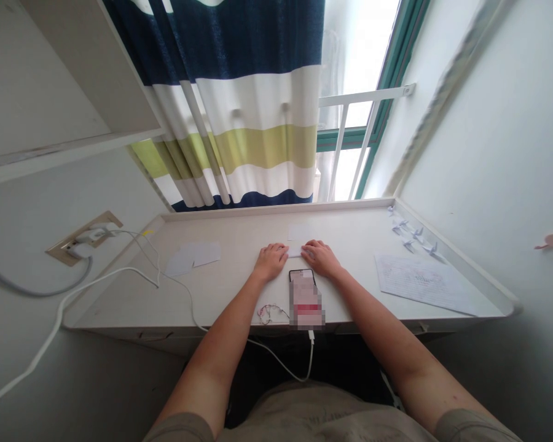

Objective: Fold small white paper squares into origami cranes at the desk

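Observation:
My left hand [271, 259] and my right hand [321, 257] rest side by side on the pale desk [239, 288], fingers curled down onto a small white sheet of paper [298, 241] that lies between and just beyond them. Both hands press or pinch its near edge. A phone [305, 298] lies flat just behind my hands, between my forearms, with a white cable plugged into its near end. A small bracelet-like string of beads [268, 313] sits left of the phone.
Loose white paper pieces [194, 256] lie left. A written sheet [421, 281] lies right, with several small folded paper cranes [412, 236] along the right rim. A wall socket [83, 237] with white cables is far left. Striped curtain and window stand behind.

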Motion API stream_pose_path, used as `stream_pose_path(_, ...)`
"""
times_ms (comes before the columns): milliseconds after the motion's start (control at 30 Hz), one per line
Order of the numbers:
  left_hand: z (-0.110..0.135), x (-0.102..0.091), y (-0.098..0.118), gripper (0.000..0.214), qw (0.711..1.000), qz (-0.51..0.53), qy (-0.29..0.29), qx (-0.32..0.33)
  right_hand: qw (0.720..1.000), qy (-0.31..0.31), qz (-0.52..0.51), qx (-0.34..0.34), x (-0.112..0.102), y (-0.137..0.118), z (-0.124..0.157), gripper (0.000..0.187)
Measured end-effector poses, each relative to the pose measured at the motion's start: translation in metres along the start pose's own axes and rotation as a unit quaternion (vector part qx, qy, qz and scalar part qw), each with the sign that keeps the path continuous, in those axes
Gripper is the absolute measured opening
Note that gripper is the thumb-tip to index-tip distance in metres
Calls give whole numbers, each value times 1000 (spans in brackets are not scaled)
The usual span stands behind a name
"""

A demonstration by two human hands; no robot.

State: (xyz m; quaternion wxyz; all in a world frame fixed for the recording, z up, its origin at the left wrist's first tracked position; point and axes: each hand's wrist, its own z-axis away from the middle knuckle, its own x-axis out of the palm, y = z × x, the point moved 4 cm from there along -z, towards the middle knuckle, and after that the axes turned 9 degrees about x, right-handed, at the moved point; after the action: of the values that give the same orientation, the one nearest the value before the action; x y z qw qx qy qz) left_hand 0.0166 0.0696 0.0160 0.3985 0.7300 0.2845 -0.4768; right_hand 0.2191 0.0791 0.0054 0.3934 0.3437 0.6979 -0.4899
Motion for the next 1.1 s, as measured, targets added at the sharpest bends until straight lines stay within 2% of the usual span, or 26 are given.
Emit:
stream_pose_path(400, -1, 2, 0, 41, 1000, -12, 5, 1, 1000, 8, -18, -7, -3, -2, 1, 32)
stream_pose_path(767, 1, 1, 1, 44, 999, -20, -16, -23, 1000, -4, -17, 5, -2, -3, 1, 31)
stream_pose_path(1100, -10, -2, 0, 39, 998, 0, -23, -58, 999, 6, -31, 8, -8, -5, 3, 26)
